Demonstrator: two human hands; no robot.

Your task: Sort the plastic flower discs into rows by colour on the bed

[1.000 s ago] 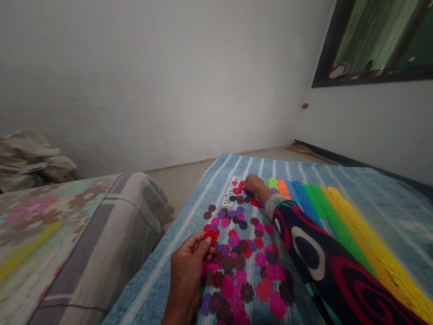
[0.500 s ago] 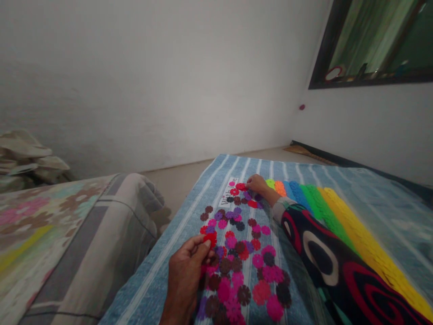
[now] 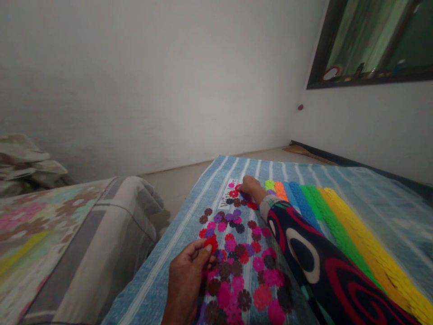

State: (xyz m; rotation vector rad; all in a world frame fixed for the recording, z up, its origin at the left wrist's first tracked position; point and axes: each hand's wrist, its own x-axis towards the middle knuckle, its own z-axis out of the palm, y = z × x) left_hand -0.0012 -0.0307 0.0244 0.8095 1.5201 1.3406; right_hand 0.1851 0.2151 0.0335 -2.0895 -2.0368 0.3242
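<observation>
My left hand (image 3: 187,273) pinches a red flower-shaped piece (image 3: 211,244) between thumb and fingers, at the left edge of the scattered pieces. Farther off, my right hand (image 3: 251,187) reaches down with its fingers drawn together at another red flower-shaped piece (image 3: 238,188), partly hidden by the fingertips. Around and between the hands lie many small flower-shaped pieces in pink, brown, purple, black and red, such as a brown one (image 3: 244,299) and a coral-red one (image 3: 262,296). Some of them overlap.
A blue striped cloth (image 3: 158,271) lies under the pieces. Right of my sleeve run overlapping rows of flower pieces, including a green row (image 3: 334,230) and a yellow row (image 3: 372,243). At left is a grey striped, flowered bedding edge (image 3: 125,212). A white wall (image 3: 176,90) stands behind.
My right hand has shifted slightly left, over the red piece at its fingertips, and the sleeve has swung left with it. My left hand stays almost in place, still pinching the red piece.
</observation>
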